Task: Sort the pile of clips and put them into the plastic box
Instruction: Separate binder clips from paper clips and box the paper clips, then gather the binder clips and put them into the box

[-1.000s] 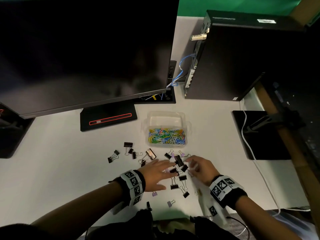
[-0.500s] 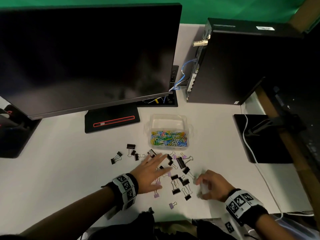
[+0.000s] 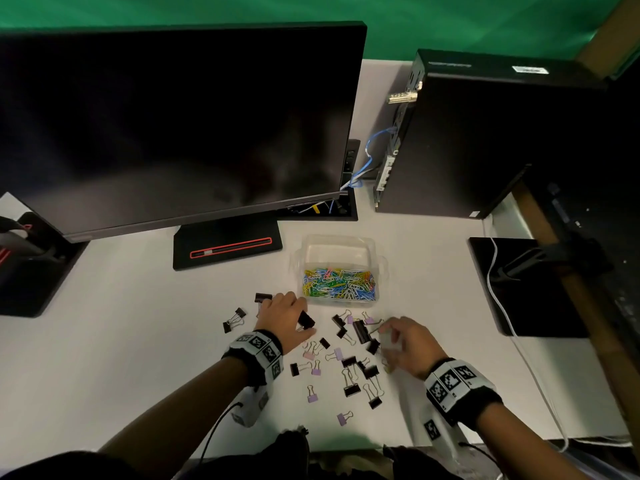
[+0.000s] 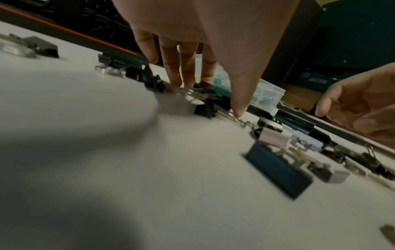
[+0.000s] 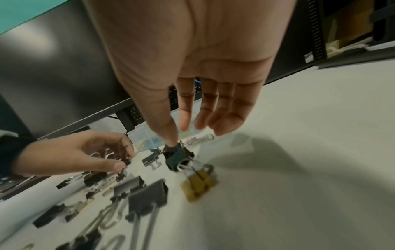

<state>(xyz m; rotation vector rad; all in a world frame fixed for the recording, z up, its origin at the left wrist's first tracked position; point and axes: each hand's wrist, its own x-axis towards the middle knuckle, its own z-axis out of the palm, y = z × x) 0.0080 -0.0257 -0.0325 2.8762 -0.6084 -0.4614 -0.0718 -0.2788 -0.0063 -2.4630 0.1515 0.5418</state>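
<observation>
Head view: left hand (image 3: pixel 282 315) lowered palm-down among scattered binder clips (image 3: pixel 349 370), right hand (image 3: pixel 407 344) beside them, plastic box (image 3: pixel 341 251) just beyond. Left wrist view: fingers (image 4: pixel 188 67) extended onto black clips, grasping none. Right wrist view: fingers (image 5: pixel 222 108) relaxed, thumb touching a black clip (image 5: pixel 176 158).

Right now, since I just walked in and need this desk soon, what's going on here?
A person is sorting binder clips scattered on the white desk. Their left hand reaches down onto black clips; the right hand hovers over the pile, fingers relaxed. The plastic box holds only coloured paper clips so far.
</observation>
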